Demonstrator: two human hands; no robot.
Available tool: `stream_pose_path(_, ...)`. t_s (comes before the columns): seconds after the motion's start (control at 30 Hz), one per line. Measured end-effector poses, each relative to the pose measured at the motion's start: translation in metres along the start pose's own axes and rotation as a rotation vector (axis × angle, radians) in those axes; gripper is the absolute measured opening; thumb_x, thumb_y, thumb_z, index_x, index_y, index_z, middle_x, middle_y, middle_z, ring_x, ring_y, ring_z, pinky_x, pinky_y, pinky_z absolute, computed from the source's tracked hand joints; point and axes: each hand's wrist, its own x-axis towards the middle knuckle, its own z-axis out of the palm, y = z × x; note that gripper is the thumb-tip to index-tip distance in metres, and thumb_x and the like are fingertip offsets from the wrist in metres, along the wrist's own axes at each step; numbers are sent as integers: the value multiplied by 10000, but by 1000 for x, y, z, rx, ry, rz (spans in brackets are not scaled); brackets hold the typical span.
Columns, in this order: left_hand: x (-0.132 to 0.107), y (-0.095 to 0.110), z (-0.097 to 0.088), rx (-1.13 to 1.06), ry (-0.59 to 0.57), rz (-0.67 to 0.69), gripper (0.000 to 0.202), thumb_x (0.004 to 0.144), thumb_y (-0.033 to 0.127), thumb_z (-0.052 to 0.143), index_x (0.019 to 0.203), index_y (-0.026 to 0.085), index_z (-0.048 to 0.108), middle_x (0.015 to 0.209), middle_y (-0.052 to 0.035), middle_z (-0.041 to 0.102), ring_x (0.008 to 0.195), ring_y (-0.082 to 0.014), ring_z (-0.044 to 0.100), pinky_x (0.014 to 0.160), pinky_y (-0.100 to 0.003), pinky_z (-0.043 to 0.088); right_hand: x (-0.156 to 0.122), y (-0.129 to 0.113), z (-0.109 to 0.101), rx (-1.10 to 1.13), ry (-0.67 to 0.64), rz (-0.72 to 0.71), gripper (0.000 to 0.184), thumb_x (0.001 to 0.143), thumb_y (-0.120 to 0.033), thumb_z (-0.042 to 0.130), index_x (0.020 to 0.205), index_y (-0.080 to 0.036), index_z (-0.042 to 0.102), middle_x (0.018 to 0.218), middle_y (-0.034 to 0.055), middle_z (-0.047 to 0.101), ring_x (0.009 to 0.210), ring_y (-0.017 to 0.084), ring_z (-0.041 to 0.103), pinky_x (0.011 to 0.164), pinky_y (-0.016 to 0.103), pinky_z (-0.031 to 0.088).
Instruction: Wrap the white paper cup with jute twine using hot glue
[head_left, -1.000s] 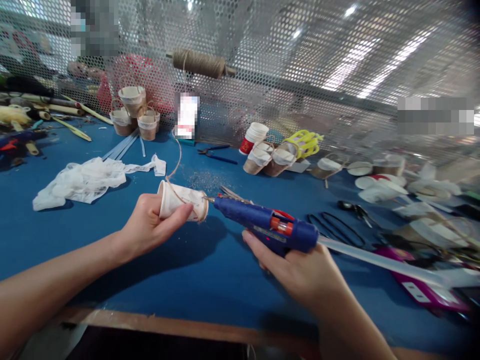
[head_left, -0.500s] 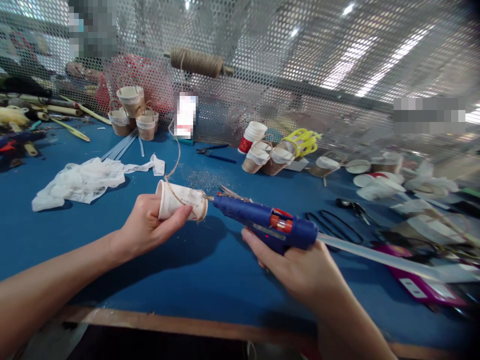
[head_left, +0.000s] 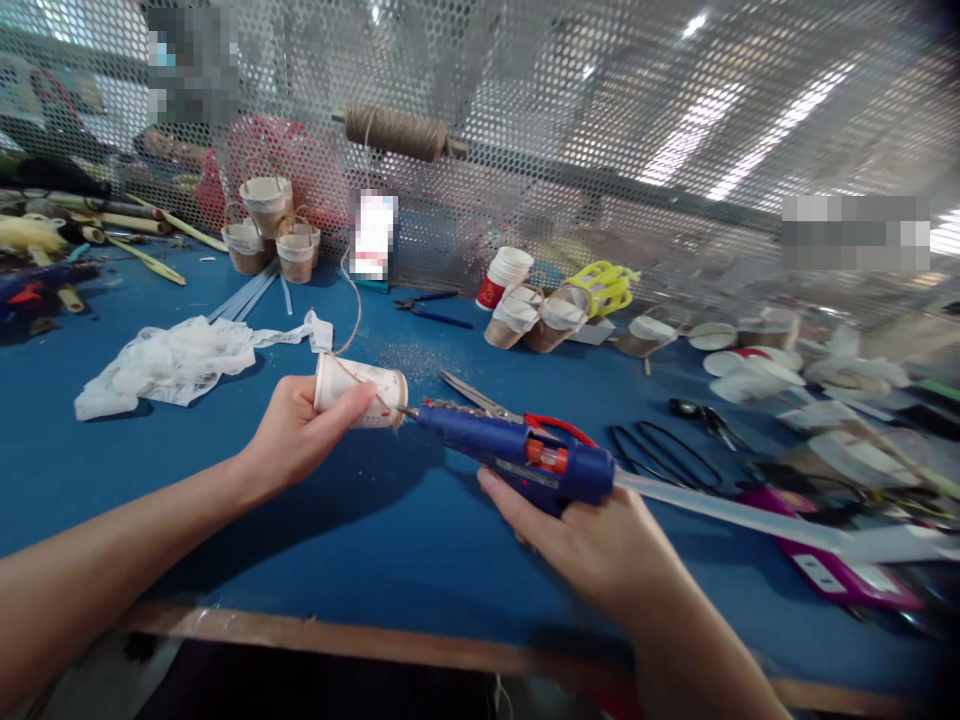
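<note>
My left hand (head_left: 300, 432) grips a white paper cup (head_left: 358, 388) lying on its side above the blue table (head_left: 360, 540), thumb across its wall. Brown twine (head_left: 352, 310) runs from the cup's base up to a twine spool (head_left: 399, 132) on the mesh screen. My right hand (head_left: 592, 545) holds a blue glue gun (head_left: 517, 458) by the handle. Its nozzle touches the cup's base rim, where twine is wound. A clear glue stick (head_left: 720, 508) sticks out of the gun's rear to the right.
Scissors with red handles (head_left: 502, 408) lie behind the gun. Black scissors (head_left: 660, 455), a crumpled white plastic bag (head_left: 176, 360), twine-wrapped cups (head_left: 271, 232), more cups (head_left: 536, 315), pliers (head_left: 431, 305) and a pink object (head_left: 840, 578) surround the work. A person in red sits behind the mesh.
Both hands shifted slightly left and away. The cup has turned a little and the gun nozzle stays at its base rim. The scissors behind the gun are more exposed.
</note>
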Motion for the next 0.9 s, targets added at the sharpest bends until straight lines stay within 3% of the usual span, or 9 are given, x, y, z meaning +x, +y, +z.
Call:
stream_pose_path(0.1,2,-1,0,-94,-6,-59,203,725,282,565,651,130,677,631,-26,680,557,-113,574,516,-193,456,0,-4,-1,123,-72,192,201,756,-360,487,636,-215,559,514,-1,569,476,142,550,456,261,448)
stream_pose_path(0.2,3,-3,1,-156,-13,-115,212,723,300,577,655,127,679,637,-33,687,575,-120,593,532,-198,471,7,-2,-9,409,-154,409,191,761,-381,513,747,-198,566,443,-46,502,380,109,475,410,240,426)
stream_pose_path(0.27,4,-3,2,-187,-28,-141,223,729,308,575,652,126,679,641,-36,690,585,-123,601,546,-201,480,19,8,-14,498,-69,451,201,749,-383,536,722,-184,549,471,-41,511,415,104,482,438,236,425)
stream_pose_path(0.37,2,-3,4,-189,-60,-135,220,735,300,568,669,124,682,662,-38,693,604,-127,603,565,-208,485,42,36,-14,315,84,555,227,694,-388,601,653,-171,550,605,5,578,541,116,525,477,227,414)
stream_pose_path(0.57,-1,-3,3,-31,-72,-35,262,733,299,530,623,95,652,540,-14,597,500,-114,509,464,-214,411,79,104,24,240,34,733,337,818,-379,450,550,-173,455,474,-12,478,393,72,440,397,207,372)
stream_pose_path(0.73,-3,-3,2,97,-118,119,302,753,287,484,534,104,584,442,31,445,420,-69,359,384,-191,295,86,127,46,91,-63,796,377,774,-410,511,491,-163,487,424,42,495,440,140,520,433,252,389)
stream_pose_path(0.83,-5,-3,2,135,-128,198,307,763,264,473,508,116,558,435,34,434,412,-66,348,383,-190,293,88,115,44,-34,-43,728,335,715,-404,590,514,-142,534,569,130,578,700,245,584,555,301,403)
stream_pose_path(0.9,-6,-3,3,157,-137,240,314,770,255,473,496,123,551,437,29,452,414,-70,368,391,-192,306,90,94,39,-69,-25,629,300,722,-403,586,627,-119,594,762,171,616,883,285,547,656,328,395)
